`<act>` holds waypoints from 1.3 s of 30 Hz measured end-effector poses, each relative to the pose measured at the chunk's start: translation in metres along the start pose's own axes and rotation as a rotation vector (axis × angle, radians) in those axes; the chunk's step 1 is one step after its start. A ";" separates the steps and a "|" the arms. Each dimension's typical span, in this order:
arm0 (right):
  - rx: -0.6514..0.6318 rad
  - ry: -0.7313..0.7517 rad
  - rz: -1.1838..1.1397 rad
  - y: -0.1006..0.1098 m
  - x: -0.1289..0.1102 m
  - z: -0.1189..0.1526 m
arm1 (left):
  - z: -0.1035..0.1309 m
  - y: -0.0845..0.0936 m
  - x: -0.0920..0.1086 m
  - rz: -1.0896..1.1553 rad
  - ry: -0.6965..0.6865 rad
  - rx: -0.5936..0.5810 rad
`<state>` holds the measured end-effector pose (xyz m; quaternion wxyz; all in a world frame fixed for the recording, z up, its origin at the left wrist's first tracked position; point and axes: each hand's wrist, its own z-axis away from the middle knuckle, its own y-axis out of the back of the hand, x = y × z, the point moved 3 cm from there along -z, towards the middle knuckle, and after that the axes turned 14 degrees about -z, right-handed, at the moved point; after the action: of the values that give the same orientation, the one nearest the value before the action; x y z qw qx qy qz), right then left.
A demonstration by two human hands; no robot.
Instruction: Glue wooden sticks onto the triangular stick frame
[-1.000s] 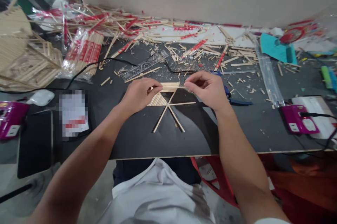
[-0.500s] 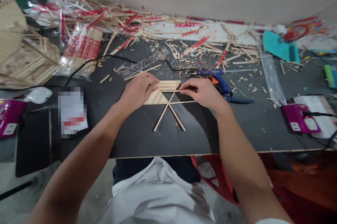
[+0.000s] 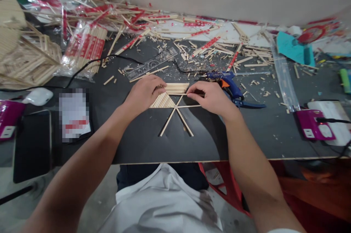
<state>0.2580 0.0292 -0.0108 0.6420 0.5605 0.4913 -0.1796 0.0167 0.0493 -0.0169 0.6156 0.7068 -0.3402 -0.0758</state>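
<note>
A star-shaped frame of wooden sticks lies flat on the dark table. Parallel sticks fill its left wedge, and more rows of sticks fill the far wedge. My left hand rests over the upper left of the frame, its curled fingers closed at the left end of the rows; the fingertips are partly hidden. My right hand pinches the right end of a thin wooden stick at the near edge of the far rows. Just beyond my right hand lies a blue glue gun.
A clear ruler and scattered stick offcuts lie beyond my hands. Blue-handled pliers are at the right. Bagged chopsticks, a stacked stick structure and a phone are on the left. A black cable crosses there.
Both hands keep nearly the same place and grip over the frame. The view has shifted very slightly; the stick rows look unchanged.
</note>
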 end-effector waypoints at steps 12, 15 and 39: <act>0.001 0.095 0.113 -0.005 -0.001 -0.002 | -0.002 0.002 0.001 0.027 0.028 0.007; 0.004 0.105 0.107 -0.005 -0.001 -0.002 | -0.002 0.000 0.000 0.030 0.024 0.015; -0.034 0.129 0.109 -0.007 -0.003 -0.001 | 0.045 0.054 0.063 0.043 -0.228 0.294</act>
<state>0.2508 0.0269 -0.0116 0.6272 0.5859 0.5034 -0.0995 0.0200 -0.0247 0.0417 0.4647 0.7685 -0.4302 -0.0916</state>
